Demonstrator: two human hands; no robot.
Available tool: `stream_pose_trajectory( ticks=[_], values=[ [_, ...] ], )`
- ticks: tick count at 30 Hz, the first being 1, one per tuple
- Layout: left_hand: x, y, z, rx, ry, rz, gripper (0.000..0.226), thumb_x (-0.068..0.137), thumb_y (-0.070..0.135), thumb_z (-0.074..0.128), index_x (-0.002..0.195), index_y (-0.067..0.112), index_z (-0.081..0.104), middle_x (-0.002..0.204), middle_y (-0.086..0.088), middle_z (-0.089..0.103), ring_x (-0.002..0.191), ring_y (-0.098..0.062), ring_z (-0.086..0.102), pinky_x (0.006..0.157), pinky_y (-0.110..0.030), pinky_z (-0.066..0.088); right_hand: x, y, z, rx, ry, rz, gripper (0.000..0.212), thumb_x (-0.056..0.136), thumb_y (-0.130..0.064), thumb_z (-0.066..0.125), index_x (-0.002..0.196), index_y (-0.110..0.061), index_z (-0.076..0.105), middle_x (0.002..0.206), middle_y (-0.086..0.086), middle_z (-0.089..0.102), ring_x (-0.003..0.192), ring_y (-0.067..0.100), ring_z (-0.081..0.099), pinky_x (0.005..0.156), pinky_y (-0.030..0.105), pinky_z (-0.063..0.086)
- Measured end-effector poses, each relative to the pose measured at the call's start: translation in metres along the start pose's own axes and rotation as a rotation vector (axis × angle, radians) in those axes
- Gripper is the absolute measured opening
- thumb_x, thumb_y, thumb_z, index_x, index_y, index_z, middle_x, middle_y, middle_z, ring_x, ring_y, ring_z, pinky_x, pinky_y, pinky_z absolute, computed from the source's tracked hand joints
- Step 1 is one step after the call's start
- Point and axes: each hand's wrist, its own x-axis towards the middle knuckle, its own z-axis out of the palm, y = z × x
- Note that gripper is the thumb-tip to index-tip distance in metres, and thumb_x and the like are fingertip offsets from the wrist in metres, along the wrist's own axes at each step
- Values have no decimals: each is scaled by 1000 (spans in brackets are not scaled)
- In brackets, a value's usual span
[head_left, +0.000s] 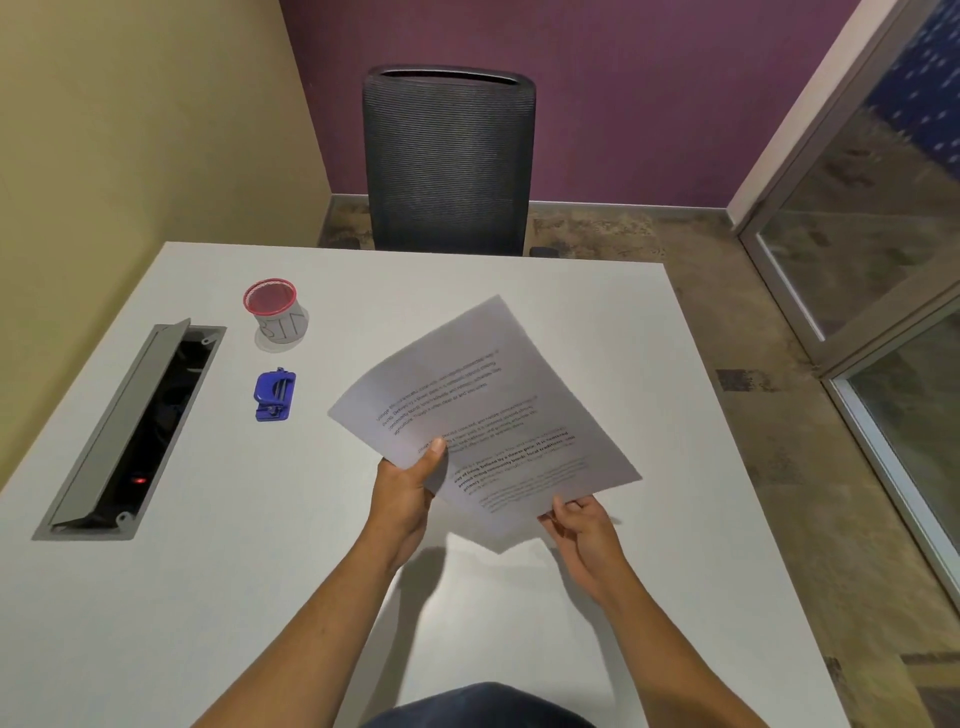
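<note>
Head view, the only one:

- Printed paper (483, 395) is held up off the white worktop (208, 623), tilted, text side up, roughly mid-table. Its shadow falls on the surface under it, so it isn't resting on anything.
- Left hand (410, 488) grips the paper's left edge, thumb on top over the text and fingers curled underneath.
- Right hand (582, 525) pinches the near bottom corner between thumb and fingertips.
- Can't tell whether it's one sheet or several, and no staple or clip is visible at this resolution.
- Small blue tool (275, 395) lies flat on the worktop, left of the paper and well apart from both hands. It looks like a staple remover or punch, but I can't say which.
- Red-rimmed cup (275, 312) with "BIN" written on it stands upright just beyond the tool. I can't make out anything inside.
- Open cable hatch (135, 426) sits along the left side, with a red LED down in it. Mesh chair (447, 161) is at the far edge.

Progress, my read: early stage. The paper is picked up and is being squared or inspected. The tool is untouched and nothing shows in the cup. What's likely left is to find the fastening corner, free one hand for the tool, work on the paper, and put the waste in the cup.
</note>
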Motion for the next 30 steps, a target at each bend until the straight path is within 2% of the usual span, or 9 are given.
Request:
stream_pose_trajectory(
  ticks=[2,5,8,10,12,17,21,25,30],
  values=[
    [-2,-5,-5,-17,5,-21,35,86,14,68,113,35,67,122,-6,69,113,-24,65,93,-40,53,-1,-5,1,-82,8,-29,31,97,2,49,121,-13,60,117,5,72,108,18,67,92,30,51],
    [-2,-10,-20,0,25,-17,43,79,15,75,113,41,67,121,-3,70,111,-22,66,83,-33,57,-2,-11,-3,-181,65,-70,28,96,2,52,119,-12,62,115,7,73,104,19,68,85,29,55],
    [1,-11,-41,24,59,-8,48,75,14,78,116,36,68,121,-1,70,111,-20,66,88,-33,56,-3,-18,-6,-254,110,-114,26,95,5,52,118,-4,61,111,10,71,99,21,68,76,23,59],
    [4,-8,-54,26,107,-25,46,69,15,81,112,28,72,117,-4,72,107,-21,69,86,-32,57,-5,-23,-8,-309,116,-145,24,95,6,52,112,-8,64,106,7,73,96,22,69,73,21,58],
    [6,-3,-65,68,141,-55,41,65,18,84,104,20,74,108,-8,75,100,-26,71,77,-30,59,-7,-27,-10,-338,130,-159,25,95,6,52,107,-12,66,102,3,74,89,16,72,67,18,57],
    [11,6,-83,341,113,-69,24,77,8,79,97,16,69,96,-4,77,88,-27,74,65,-27,59,-6,-37,-15,-449,175,-192,22,94,6,52,105,-7,66,101,6,72,75,0,71,59,11,52],
    [17,7,-80,508,51,-74,27,80,8,77,101,24,69,98,6,77,90,-17,73,74,-32,59,-4,-41,-13,-531,176,-244,25,95,3,53,103,-16,67,100,-3,73,79,-3,70,60,10,52],
    [23,8,-69,548,82,23,30,84,12,74,103,34,65,101,10,74,92,-7,70,75,-24,56,2,-46,-11,-603,182,-302,24,93,-3,58,109,-18,69,105,-4,74,95,7,70,81,24,57],
    [23,1,-64,547,130,114,35,84,9,72,107,34,61,104,9,71,95,-4,68,81,-22,52,8,-45,-9,-526,160,-329,23,90,-6,64,107,-20,69,104,-5,76,95,8,72,76,18,57]
  ],
)
